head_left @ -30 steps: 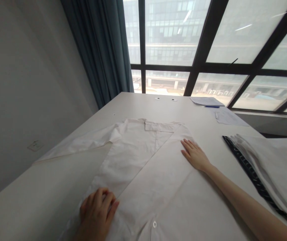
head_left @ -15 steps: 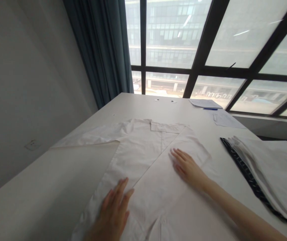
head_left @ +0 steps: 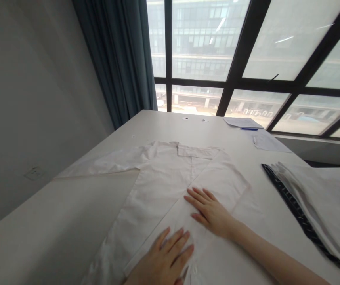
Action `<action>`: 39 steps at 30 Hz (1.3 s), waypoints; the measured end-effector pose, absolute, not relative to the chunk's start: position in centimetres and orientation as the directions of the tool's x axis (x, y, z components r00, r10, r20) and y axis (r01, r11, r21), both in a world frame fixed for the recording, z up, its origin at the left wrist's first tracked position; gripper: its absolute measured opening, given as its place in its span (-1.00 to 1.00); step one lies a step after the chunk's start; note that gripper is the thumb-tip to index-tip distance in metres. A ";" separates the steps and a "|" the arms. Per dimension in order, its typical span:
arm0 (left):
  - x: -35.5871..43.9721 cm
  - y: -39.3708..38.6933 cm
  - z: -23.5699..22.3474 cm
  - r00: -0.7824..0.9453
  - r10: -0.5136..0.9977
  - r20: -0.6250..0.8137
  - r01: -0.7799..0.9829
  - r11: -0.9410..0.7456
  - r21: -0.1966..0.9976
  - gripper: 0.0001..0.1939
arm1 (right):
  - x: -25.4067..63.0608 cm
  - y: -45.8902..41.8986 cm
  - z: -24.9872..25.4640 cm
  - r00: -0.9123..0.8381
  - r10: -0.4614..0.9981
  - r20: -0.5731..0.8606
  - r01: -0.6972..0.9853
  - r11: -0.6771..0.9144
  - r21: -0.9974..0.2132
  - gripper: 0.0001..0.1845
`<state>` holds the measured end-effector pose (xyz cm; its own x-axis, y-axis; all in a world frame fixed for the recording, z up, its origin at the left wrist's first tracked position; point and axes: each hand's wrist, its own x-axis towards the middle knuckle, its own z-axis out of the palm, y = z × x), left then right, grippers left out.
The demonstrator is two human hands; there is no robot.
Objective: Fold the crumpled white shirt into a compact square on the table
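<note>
A white shirt (head_left: 158, 186) lies spread on the white table, its collar toward the window. One sleeve (head_left: 107, 163) stretches out to the left, while the right side is folded diagonally across the body. My left hand (head_left: 167, 255) rests on the folded part near the bottom of the view, fingers spread. Farther up and to the right, my right hand (head_left: 207, 209) lies flat on the same folded layer, its fingertips close to the diagonal edge. Neither hand grasps the fabric.
On the right of the table (head_left: 164, 126) lies a stack of white cloth (head_left: 327, 198) with a black patterned strip (head_left: 291, 209) along its edge. Papers (head_left: 243, 122) and a blue pen (head_left: 249, 129) are at the far right. A blue curtain (head_left: 119, 59) hangs at the far left.
My left hand has moved right onto the folded layer. My right hand has slid left and slightly toward me over the shirt.
</note>
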<state>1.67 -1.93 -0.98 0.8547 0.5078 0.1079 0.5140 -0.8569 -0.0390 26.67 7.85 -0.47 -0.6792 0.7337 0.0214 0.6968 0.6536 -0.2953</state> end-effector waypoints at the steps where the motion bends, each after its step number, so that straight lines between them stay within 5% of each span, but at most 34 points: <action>1: 1.5 -1.8 -1.2 0.862 0.494 0.116 0.503 -0.862 -0.062 -0.49 | 27.1 8.5 -0.5 -0.660 0.751 0.020 0.717 0.638 -0.281 -0.40; 9: 1.2 -1.7 -2.1 0.863 0.439 0.250 0.485 -0.859 -0.165 -0.57 | 30.6 13.9 -1.4 -0.426 0.905 0.002 0.899 0.423 -0.110 -0.37; 20: 1.0 -1.7 -1.4 0.873 0.429 0.231 0.464 -0.877 -0.126 -0.59 | 35.6 20.7 -2.5 -0.144 0.989 0.017 0.988 0.145 -0.053 -0.32; 33: 1.1 -1.7 -1.2 0.873 0.411 0.261 0.438 -0.898 -0.050 -0.60 | 37.8 25.5 -2.8 -0.023 0.998 0.063 0.998 0.026 -0.055 -0.33; 39: 1.2 -1.7 -1.0 0.878 0.433 0.206 0.445 -0.896 -0.012 -0.56 | 37.3 24.9 -2.7 -0.014 0.977 0.215 0.998 0.026 -0.055 -0.45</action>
